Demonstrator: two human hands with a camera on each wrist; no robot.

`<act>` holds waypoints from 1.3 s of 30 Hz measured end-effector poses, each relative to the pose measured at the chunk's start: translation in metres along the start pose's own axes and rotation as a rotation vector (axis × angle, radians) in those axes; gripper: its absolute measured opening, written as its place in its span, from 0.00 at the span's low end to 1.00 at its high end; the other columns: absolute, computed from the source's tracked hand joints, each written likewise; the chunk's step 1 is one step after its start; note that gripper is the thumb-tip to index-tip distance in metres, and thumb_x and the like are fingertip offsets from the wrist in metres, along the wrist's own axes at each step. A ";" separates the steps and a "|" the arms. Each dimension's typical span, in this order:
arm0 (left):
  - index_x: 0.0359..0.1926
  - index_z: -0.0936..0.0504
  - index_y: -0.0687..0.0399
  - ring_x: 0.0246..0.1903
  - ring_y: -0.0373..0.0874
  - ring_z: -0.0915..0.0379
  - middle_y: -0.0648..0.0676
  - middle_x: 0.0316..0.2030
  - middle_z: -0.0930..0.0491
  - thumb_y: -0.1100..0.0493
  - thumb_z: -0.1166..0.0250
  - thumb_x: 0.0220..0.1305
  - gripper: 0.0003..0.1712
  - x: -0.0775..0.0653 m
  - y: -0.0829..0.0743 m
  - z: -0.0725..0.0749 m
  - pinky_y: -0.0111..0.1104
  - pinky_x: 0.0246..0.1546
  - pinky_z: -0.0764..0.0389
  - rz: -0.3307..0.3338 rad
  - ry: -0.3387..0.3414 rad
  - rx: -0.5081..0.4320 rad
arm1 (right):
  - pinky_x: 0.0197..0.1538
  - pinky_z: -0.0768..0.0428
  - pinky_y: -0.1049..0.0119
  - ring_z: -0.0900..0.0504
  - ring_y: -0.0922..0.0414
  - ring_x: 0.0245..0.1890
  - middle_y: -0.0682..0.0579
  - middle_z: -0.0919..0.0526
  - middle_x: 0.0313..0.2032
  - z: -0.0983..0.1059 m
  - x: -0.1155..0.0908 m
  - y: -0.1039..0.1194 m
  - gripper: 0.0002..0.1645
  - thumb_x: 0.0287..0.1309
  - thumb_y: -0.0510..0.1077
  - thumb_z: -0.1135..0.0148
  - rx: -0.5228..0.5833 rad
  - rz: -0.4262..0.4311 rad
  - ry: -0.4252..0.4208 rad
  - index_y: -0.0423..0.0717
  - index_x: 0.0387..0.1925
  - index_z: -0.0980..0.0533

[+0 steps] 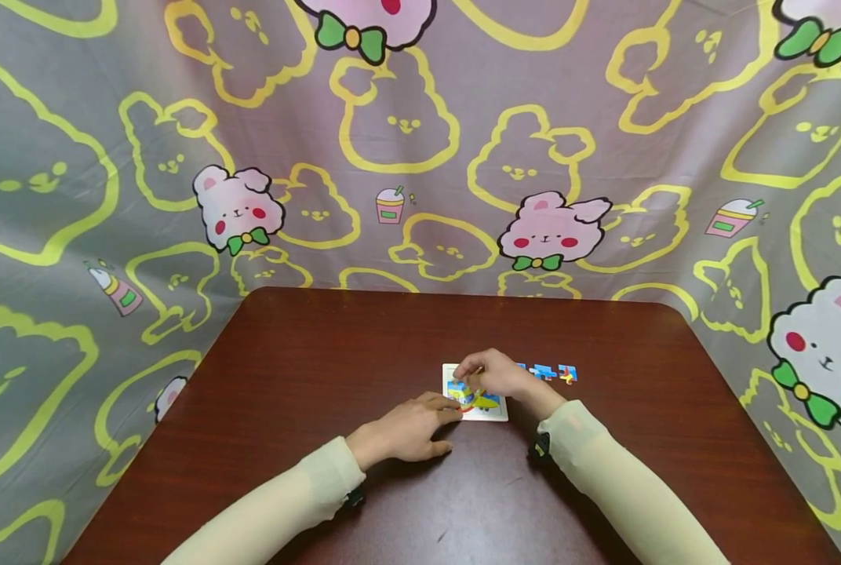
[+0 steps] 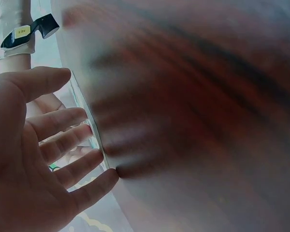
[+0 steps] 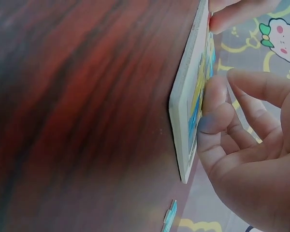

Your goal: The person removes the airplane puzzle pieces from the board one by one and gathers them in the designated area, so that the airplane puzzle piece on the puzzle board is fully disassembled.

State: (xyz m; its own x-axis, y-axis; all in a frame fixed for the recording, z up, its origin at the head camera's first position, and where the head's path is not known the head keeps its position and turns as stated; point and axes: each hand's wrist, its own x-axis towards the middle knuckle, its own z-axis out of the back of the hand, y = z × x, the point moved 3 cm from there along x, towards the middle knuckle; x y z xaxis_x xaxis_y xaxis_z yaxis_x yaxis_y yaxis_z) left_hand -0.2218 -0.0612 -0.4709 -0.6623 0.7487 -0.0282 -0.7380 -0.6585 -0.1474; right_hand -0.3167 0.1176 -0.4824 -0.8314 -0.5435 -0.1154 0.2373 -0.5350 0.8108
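Observation:
A jigsaw puzzle board with a white border and a blue and yellow picture lies flat on the table. My left hand rests at its left side, fingers spread and fairly straight, the fingertips touching the board's edge in the left wrist view. Over the board is my right hand, its fingers bent down onto the picture. Curled fingers meet the picture surface in the right wrist view, with the thumb close by. Whether a puzzle piece is pinched between them is hidden.
Loose jigsaw pieces lie in a row right of the board, another piece at the row's right end. The brown wooden table meets a patterned cloth at the back and sides.

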 end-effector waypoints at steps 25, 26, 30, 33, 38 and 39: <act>0.67 0.25 0.51 0.68 0.49 0.33 0.51 0.67 0.27 0.47 0.36 0.66 0.30 0.000 -0.001 0.002 0.40 0.67 0.28 0.002 0.011 -0.004 | 0.35 0.21 0.68 0.19 0.59 0.34 0.42 0.12 0.37 -0.002 0.001 0.004 0.11 0.55 0.29 0.40 0.015 0.017 -0.055 0.38 0.39 0.16; 0.67 0.25 0.51 0.68 0.49 0.33 0.51 0.67 0.27 0.47 0.36 0.66 0.30 0.000 -0.001 0.002 0.40 0.67 0.28 0.003 0.011 -0.004 | 0.35 0.21 0.68 0.18 0.59 0.34 0.42 0.12 0.37 -0.002 0.001 0.004 0.11 0.55 0.29 0.39 0.014 0.014 -0.057 0.38 0.39 0.16; 0.67 0.25 0.51 0.68 0.49 0.33 0.51 0.67 0.27 0.47 0.36 0.66 0.30 0.000 -0.001 0.002 0.40 0.67 0.28 0.003 0.008 -0.002 | 0.34 0.21 0.68 0.18 0.59 0.33 0.43 0.12 0.36 -0.002 0.000 0.004 0.11 0.56 0.30 0.39 0.010 0.007 -0.061 0.38 0.39 0.16; 0.67 0.25 0.51 0.68 0.49 0.33 0.51 0.67 0.27 0.47 0.36 0.66 0.30 0.001 -0.001 0.001 0.40 0.66 0.28 0.002 0.005 -0.001 | 0.34 0.21 0.68 0.18 0.60 0.34 0.43 0.12 0.36 -0.002 0.000 0.005 0.11 0.55 0.30 0.39 0.005 0.009 -0.060 0.38 0.39 0.16; 0.67 0.25 0.51 0.67 0.49 0.33 0.51 0.67 0.27 0.47 0.36 0.66 0.30 0.000 -0.001 0.001 0.40 0.67 0.28 0.001 0.002 0.004 | 0.35 0.21 0.68 0.18 0.59 0.34 0.42 0.12 0.38 -0.003 0.000 0.006 0.12 0.54 0.30 0.39 0.005 0.016 -0.055 0.37 0.40 0.16; 0.67 0.25 0.51 0.67 0.49 0.33 0.51 0.67 0.27 0.47 0.36 0.66 0.30 0.000 -0.001 0.001 0.40 0.67 0.28 0.002 0.003 0.004 | 0.34 0.21 0.68 0.18 0.59 0.34 0.42 0.12 0.38 -0.003 -0.001 0.007 0.12 0.53 0.30 0.39 0.005 0.016 -0.054 0.37 0.40 0.16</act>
State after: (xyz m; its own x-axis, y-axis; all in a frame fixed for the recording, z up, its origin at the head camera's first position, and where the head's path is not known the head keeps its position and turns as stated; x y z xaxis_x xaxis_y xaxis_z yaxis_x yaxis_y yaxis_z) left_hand -0.2210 -0.0603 -0.4699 -0.6631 0.7479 -0.0311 -0.7375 -0.6599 -0.1434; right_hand -0.3132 0.1127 -0.4785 -0.8534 -0.5164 -0.0712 0.2488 -0.5234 0.8149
